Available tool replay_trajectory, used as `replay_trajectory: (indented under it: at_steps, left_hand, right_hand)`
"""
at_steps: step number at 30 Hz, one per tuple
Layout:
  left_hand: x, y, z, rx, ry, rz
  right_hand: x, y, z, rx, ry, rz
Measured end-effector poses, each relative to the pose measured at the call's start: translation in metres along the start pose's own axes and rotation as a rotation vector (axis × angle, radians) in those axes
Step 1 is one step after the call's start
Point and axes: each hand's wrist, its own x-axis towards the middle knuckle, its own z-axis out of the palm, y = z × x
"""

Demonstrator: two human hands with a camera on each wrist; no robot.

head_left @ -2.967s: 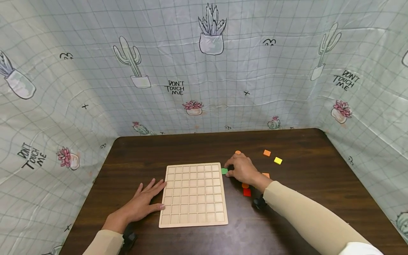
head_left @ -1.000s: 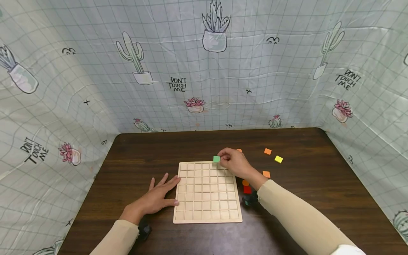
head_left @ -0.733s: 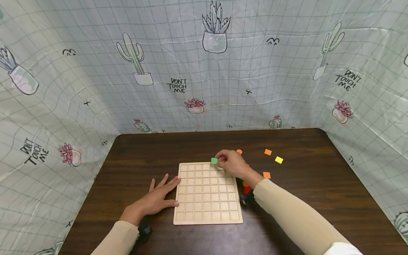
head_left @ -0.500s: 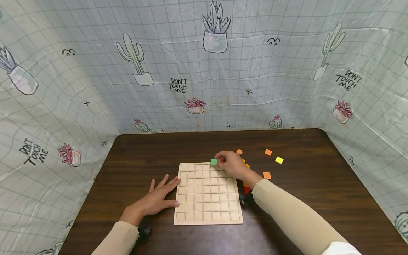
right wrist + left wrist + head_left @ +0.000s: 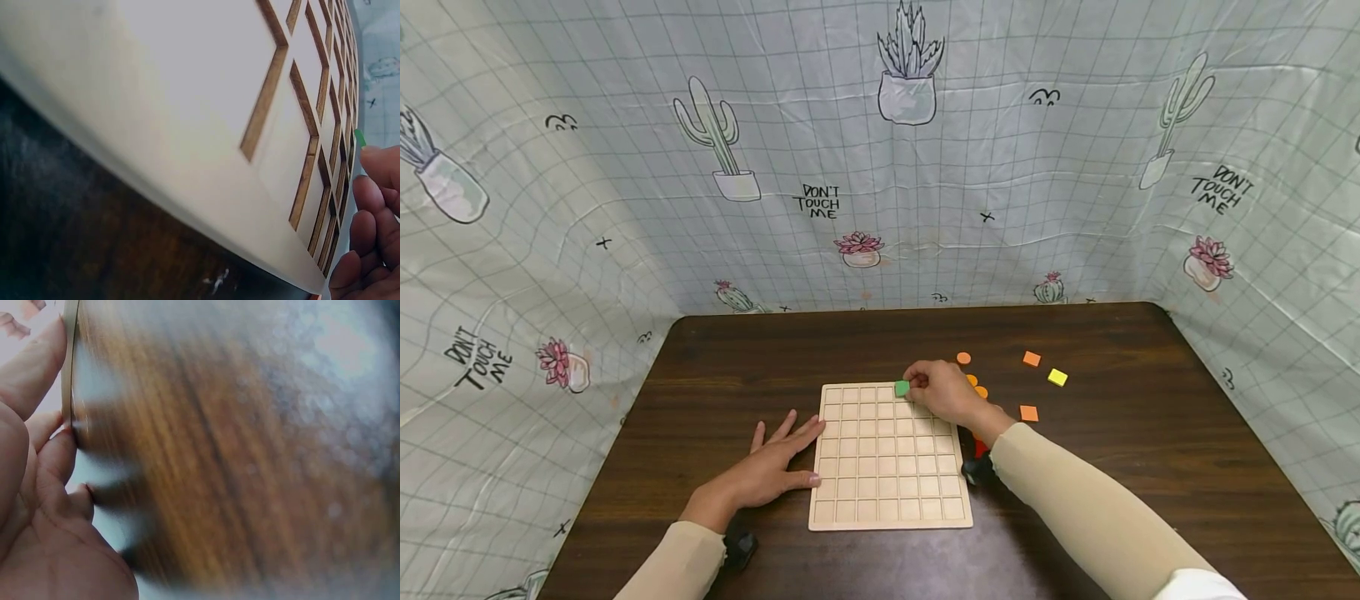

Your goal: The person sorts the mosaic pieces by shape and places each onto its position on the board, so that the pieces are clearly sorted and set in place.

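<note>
A light wooden board (image 5: pixel 887 447) with a grid of square recesses lies on the dark table. My right hand (image 5: pixel 946 392) pinches a small green square tile (image 5: pixel 902 389) at the board's far edge, over the top row of recesses. In the right wrist view only a sliver of the green tile (image 5: pixel 359 137) shows at the fingertips. Along the board's left edge, my left hand (image 5: pixel 763 469) rests with spread, straight fingers, its thumb and a fingertip touching the rim. The left wrist view shows those fingers (image 5: pixel 53 456) against the board's side.
Right of the board lie several orange round pieces (image 5: pixel 963 357), partly behind the right hand. Farther right are an orange square tile (image 5: pixel 1032 358), a yellow tile (image 5: pixel 1057 377) and another orange tile (image 5: pixel 1028 413). A red piece (image 5: pixel 981 447) is partly hidden by the right wrist.
My right hand carried the green tile from beside the board to its far edge, then lowered it toward the top row. Earlier the board shifted right, with the left hand following.
</note>
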Motion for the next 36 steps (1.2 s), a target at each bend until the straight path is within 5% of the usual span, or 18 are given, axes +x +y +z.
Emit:
replay_trajectory:
  at_steps: [36]
  left_hand:
    - [0.0004,-0.0012,0.0014,-0.004,0.003,-0.008]
  right_hand:
    - [-0.0018,-0.0017,0.0031,-0.093,0.023,0.035]
